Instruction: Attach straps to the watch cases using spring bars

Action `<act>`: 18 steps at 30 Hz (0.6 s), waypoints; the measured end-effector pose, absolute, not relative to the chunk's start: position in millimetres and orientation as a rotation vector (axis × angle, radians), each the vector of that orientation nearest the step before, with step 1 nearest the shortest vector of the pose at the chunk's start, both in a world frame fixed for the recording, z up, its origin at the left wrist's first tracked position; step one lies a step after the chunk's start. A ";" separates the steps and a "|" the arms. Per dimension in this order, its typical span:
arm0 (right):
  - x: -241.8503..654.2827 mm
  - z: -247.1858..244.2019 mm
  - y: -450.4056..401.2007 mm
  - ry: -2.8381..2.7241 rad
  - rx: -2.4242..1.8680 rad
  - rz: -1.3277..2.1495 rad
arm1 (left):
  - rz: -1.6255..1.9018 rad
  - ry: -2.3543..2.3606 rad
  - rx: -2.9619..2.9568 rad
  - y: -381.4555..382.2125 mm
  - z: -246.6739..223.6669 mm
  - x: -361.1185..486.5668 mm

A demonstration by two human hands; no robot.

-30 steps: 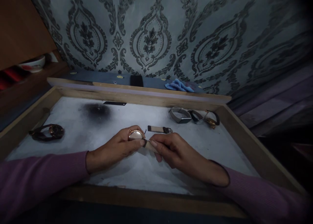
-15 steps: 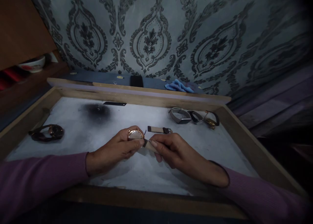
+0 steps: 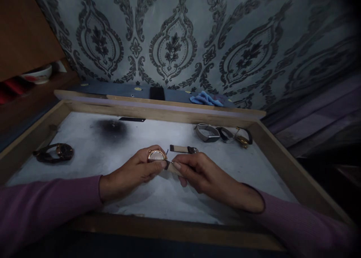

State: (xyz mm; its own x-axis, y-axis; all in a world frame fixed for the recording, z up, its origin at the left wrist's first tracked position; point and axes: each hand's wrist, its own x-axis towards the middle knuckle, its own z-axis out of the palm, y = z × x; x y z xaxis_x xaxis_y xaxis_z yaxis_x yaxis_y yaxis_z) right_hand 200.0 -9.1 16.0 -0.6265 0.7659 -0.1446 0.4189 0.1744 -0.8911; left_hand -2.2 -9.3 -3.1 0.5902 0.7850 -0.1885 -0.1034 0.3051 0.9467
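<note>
Wall: Gray patterned wallpaper point(image 3: 135, 21) rises behind the far edge of the tray.
Tray: A wooden-sided tray point(image 3: 158, 114) with a pale floor spans the scene.
Right hand: The person's right hand point(image 3: 199, 171), above the tray's middle, has thumb and fingers pinched on a pale-backed strap point(image 3: 174, 168).
Left hand: The left hand point(image 3: 143, 165), facing it, has its fingers clamped on a gold-rimmed watch case point(image 3: 156, 156), beside the strap's dark end.
Dark watch: A dark watch point(image 3: 65, 151) rests near the tray's left edge.
Far right corner: A gray wristband point(image 3: 208, 137), a black band point(image 3: 225, 135) and a gold watch point(image 3: 243, 141) stand in a row.
Loose strap: A second strap point(image 3: 180, 149) lies just beyond the right hand.
Black strip: A slim strip point(image 3: 132, 119) lies along the far edge.
</note>
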 end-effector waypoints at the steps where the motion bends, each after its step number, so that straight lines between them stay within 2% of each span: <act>1: 199.9 16.4 -9.3 -2.123 -1.129 1.433 | 0.664 0.740 1.117 -9.3 -2.6 -2.0; 18: 197.1 16.2 -12.8 -2.196 -1.120 1.284 | 0.655 0.782 1.130 -8.2 0.4 0.2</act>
